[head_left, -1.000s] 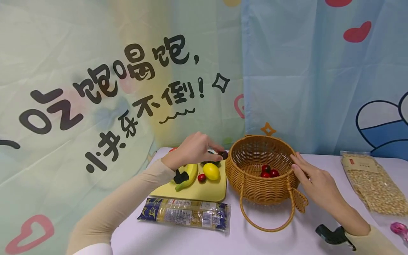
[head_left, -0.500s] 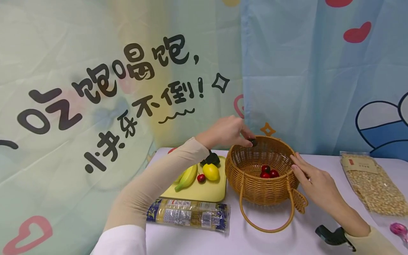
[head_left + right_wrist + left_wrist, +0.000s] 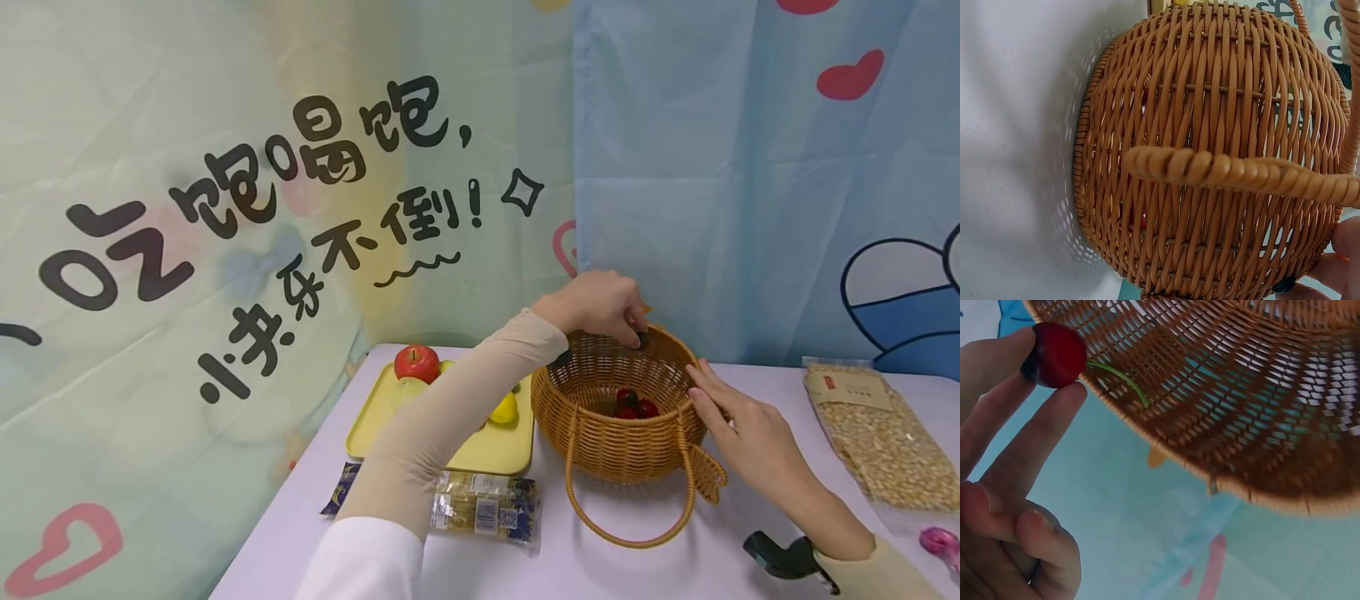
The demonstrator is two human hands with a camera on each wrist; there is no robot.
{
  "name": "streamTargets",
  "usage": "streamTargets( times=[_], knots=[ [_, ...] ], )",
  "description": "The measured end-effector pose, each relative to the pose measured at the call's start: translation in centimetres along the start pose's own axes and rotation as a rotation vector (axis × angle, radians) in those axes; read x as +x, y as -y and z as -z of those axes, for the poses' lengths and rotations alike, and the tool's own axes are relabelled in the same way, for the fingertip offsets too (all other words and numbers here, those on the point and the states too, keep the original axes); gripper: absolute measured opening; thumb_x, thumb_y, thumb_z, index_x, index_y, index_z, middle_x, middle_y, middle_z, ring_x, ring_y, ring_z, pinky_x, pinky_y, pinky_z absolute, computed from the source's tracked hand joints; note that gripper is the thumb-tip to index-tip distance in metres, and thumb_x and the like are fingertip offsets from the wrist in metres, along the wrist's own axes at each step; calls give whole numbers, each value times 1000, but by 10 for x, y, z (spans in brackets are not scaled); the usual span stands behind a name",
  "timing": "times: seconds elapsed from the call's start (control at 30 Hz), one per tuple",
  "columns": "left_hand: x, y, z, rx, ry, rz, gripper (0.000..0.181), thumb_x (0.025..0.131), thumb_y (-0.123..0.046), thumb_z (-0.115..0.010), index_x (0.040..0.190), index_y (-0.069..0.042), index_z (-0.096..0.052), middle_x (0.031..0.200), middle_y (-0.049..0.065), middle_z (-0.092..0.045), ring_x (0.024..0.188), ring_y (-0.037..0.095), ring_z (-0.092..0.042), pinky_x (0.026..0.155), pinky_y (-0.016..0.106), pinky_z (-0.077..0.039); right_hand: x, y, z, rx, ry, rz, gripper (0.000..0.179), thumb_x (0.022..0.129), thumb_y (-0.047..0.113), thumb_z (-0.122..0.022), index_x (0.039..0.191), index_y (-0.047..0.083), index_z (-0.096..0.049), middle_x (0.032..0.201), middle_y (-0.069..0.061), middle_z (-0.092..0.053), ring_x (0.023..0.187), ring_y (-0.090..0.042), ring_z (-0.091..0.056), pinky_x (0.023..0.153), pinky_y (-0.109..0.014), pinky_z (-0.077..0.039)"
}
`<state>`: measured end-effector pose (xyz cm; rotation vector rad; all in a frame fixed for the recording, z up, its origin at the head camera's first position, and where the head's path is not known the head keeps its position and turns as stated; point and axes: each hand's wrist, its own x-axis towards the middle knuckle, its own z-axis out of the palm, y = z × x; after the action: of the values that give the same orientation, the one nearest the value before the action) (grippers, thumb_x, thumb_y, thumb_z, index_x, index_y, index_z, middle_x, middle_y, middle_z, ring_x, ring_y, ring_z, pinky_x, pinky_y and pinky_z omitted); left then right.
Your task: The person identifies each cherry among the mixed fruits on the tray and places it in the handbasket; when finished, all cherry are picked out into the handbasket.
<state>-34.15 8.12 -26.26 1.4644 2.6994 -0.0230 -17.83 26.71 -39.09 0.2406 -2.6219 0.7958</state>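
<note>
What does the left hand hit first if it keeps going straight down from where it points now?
Probably the cherries on the basket floor. The left hand pinches a cherry over the far rim, fingers pointing down into it; depth is unclear.

Beige arm sleeves, white shirt cuff, black wrist-mounted cameras.

The counter is being viewed downward from head height. The basket is being framed closely by both wrist cameras: its rim at 1 o'clock, its side centrally.
</note>
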Motion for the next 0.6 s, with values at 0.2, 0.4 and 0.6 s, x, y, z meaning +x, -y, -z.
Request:
streamTargets(
  times=[0.2,0.4,0.6],
  knots=[
    [22,-8,-19,21,61,21,25,92,-41,-76,117,-37,-78,127,-17,-72,109,-1,-67,90,19,-54,0,-1,1,0,-7,13,51,111,31,-46,154,4,-45,155,-29,-42,122,-58,-55,82,-66,-51],
    [29,-13,-37,-11,112,44,26,92,-40,-77,117,-38,-78,120,-19,-73,103,-3,-67,87,19,-54,1,-1,1,-9,-5,15,51,111,32,-45,154,4,-45,155,-29,-42,117,-57,-59,71,-53,-51],
    [30,-12,-50,0,135,62,28,92,-40,-78,119,-38,-77,118,-20,-74,103,-4,-68,87,19,-54,0,-1,1,-4,-4,12,50,111,31,-46,154,5,-45,155,-28,-42,121,-58,-56,77,-60,-52]
  ],
)
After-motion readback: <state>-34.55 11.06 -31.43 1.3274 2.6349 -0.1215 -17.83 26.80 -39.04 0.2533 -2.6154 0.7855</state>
